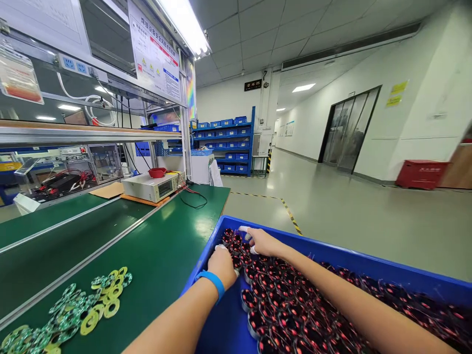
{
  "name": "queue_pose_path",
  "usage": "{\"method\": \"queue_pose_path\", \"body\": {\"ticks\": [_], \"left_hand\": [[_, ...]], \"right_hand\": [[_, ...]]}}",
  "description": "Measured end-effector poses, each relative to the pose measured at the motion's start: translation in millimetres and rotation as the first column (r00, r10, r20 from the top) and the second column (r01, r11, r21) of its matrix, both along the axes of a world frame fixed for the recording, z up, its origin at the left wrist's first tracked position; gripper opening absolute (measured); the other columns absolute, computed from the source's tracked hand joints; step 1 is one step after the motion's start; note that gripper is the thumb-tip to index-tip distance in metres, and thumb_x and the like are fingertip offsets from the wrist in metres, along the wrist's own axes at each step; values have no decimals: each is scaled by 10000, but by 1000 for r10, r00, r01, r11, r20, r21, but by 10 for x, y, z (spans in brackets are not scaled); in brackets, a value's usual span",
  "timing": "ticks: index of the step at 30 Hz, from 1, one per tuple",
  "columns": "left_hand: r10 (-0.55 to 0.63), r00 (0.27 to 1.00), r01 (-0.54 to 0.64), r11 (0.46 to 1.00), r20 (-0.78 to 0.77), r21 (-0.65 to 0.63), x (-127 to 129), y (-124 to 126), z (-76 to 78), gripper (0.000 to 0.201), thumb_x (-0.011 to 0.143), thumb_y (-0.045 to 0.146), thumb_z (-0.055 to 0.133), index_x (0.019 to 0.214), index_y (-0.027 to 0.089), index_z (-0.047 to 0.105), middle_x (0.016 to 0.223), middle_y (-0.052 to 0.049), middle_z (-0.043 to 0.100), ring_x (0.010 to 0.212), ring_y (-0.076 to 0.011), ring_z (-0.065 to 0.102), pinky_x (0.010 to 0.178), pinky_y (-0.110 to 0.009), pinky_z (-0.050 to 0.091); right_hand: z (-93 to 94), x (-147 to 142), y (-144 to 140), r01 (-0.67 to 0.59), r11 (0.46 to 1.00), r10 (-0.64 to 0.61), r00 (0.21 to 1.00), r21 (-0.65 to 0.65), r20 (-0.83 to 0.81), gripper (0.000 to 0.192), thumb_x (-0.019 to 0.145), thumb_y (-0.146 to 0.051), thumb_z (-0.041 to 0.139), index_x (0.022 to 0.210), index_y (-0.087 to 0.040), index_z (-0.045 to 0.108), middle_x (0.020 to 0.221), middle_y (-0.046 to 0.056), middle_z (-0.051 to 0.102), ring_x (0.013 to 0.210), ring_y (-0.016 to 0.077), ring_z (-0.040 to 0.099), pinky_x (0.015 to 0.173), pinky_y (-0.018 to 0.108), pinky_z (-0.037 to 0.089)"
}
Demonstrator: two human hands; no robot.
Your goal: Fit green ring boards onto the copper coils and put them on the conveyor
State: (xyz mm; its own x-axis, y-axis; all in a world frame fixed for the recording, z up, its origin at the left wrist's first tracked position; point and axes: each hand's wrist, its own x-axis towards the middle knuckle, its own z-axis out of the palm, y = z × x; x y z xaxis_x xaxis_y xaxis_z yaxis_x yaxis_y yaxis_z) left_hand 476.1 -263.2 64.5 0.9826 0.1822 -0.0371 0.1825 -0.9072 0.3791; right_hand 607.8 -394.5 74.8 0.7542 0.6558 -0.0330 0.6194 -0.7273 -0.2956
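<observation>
Both hands reach into the far left corner of a large blue bin (pixel 313 241). Rows of round black parts with red spots and thin wires (pixel 291 300) fill much of it. My left hand (pixel 221 265), with a blue wristband (pixel 213 280) and white finger covers, curls at the near left side of a small cluster of these parts (pixel 236 246); its grip is partly hidden. Over the cluster's right side, my right hand (pixel 264 242) has its index finger stretched and its thumb apart, also in white finger covers. The fingertips touch or nearly touch the parts.
Left of the bin is a green worktop (pixel 158 250), with loose green and yellow rings (pixel 88 309) at its near end. A bench instrument (pixel 153 187) with a red tray (pixel 157 172) stands farther back. Beyond are blue shelves (pixel 252 142) and a red box (pixel 422 174).
</observation>
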Motion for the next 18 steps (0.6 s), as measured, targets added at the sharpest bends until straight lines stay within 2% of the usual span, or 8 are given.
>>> {"method": "queue_pose_path", "body": {"ticks": [4, 9, 13, 18], "left_hand": [[4, 1000, -4, 1000, 8, 0, 22, 0, -21, 480, 737, 155, 631, 1175, 25, 482, 1174, -232, 526, 1067, -286, 577, 905, -326, 467], [22, 1000, -22, 1000, 9, -9, 31, -11, -18, 511, 727, 203, 652, 1174, 26, 480, 1142, -225, 545, 1024, -292, 599, 870, -333, 488], [18, 1000, -17, 999, 9, -30, 52, -18, 14, 642, 663, 267, 725, 1203, 44, 458, 1153, -209, 548, 1053, -293, 580, 902, -326, 467], [17, 1000, -17, 997, 0, -71, 157, 4, 7, 812, 610, 241, 758, 1285, 32, 359, 1213, -224, 517, 1092, -287, 560, 917, -324, 467]], "right_hand": [[-33, -12, 69, -50, 999, 51, 998, -17, 43, 871, 601, 78, 476, 1424, -98, 252, 1233, 162, 576, 1047, 209, 591, 874, 267, 444], [26, 56, 135, -130, 983, 133, 991, -128, 12, 925, 535, 55, 561, 1405, -139, 316, 1186, 144, 606, 1055, 272, 584, 845, 298, 464], [75, 103, 212, -164, 964, 168, 986, -212, 0, 949, 515, 5, 651, 1396, -128, 327, 1160, 161, 607, 991, 309, 608, 794, 334, 488], [97, 170, 287, -221, 938, 229, 973, -267, -2, 954, 523, -17, 674, 1402, -147, 324, 1304, 172, 508, 1172, 311, 502, 944, 337, 412]]}}
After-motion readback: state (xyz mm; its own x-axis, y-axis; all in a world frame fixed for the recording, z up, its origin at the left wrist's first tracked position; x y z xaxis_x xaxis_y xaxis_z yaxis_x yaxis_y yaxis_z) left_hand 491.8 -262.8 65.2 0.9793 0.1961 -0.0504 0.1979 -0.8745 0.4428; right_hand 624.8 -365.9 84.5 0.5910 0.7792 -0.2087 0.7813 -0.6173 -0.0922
